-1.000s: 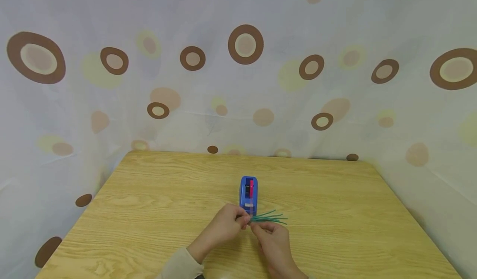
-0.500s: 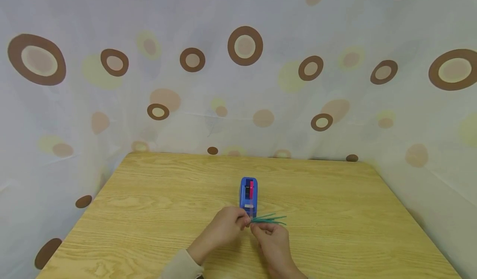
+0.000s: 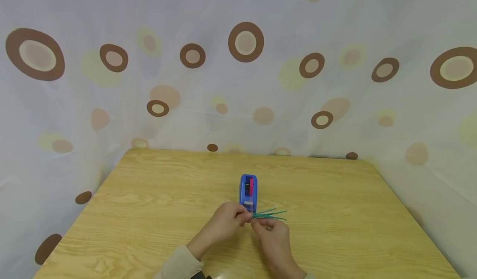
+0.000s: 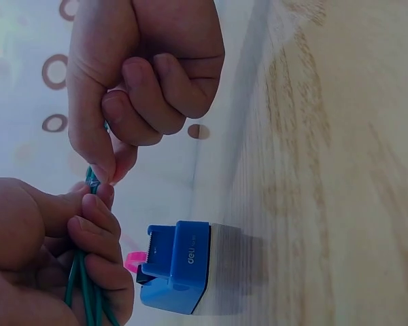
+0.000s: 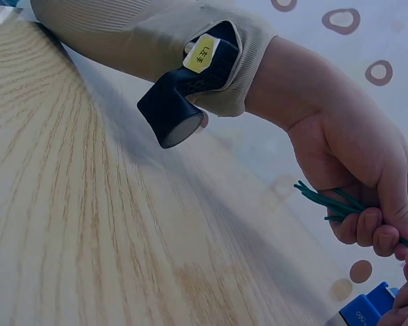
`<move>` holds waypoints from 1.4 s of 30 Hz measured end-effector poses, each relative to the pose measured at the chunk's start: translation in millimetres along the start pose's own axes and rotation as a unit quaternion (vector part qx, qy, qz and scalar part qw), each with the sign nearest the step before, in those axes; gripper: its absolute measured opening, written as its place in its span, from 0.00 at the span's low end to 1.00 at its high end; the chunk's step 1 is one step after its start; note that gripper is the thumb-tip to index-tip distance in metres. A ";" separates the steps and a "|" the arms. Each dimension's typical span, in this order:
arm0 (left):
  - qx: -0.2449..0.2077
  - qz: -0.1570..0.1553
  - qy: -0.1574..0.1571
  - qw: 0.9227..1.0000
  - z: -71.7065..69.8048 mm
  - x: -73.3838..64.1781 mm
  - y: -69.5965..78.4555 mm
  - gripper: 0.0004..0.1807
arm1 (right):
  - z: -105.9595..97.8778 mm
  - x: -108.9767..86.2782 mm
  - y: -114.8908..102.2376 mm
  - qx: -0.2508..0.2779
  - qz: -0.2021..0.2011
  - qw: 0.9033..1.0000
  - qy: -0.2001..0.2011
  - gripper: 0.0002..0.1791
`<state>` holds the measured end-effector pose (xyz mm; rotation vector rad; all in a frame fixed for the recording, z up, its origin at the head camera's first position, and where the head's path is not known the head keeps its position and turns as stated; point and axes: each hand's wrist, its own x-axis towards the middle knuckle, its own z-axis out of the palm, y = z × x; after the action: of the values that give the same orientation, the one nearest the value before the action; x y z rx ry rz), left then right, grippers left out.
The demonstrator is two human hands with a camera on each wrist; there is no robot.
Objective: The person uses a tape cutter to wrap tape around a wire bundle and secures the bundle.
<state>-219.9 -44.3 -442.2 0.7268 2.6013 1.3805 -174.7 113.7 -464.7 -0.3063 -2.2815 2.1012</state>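
Spreading across the lower part of the head view, a wood-grained table (image 3: 130, 212) ran back to a pale cloth (image 3: 223, 84) that hung behind it and along both sides, printed with brown-ringed ovals and fainter yellow and pink spots. A blue tape dispenser (image 3: 248, 193) with a pink roll (image 3: 251, 186) stood upright on the wood. Near its front end, a bundle of green strands (image 3: 269, 215) was held between both hands, loose ends fanning to the right. Below a beige sleeve (image 3: 181, 262), the left hand (image 3: 225, 221) slanted inward, thumb and forefinger pinching the bundle, the other fingers curled. The right hand (image 3: 275, 239) angled up from the bottom edge, its thumb and forefinger closed narrowly on the same strands. Between the fingertips, a clear shiny piece (image 4: 94, 181) sat on the bundle. A black device (image 5: 183, 102) poked from the left cuff.
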 end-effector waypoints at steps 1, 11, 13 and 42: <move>0.000 -0.001 0.000 1.000 0.1 0.1 0.4 0.12 | 0.0 0.1 0.2 0.001 0.001 1.000 0.001 0.14; 0.032 -0.011 0.016 0.999 4.9 0.8 -0.8 0.10 | -1.4 -0.6 0.4 0.024 0.024 0.999 -0.014 0.15; 0.037 -0.011 0.019 0.999 5.0 1.0 -1.0 0.09 | -2.8 -1.3 -1.1 0.032 0.032 0.999 -0.025 0.16; 0.078 -0.009 0.011 0.997 3.1 -0.9 -0.2 0.09 | -16.7 -12.4 -30.3 0.091 0.056 0.990 -0.094 0.14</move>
<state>-218.2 -42.4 -444.3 0.7090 2.7494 1.1977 -163.9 125.9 -431.8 -0.2474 -2.1905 2.4723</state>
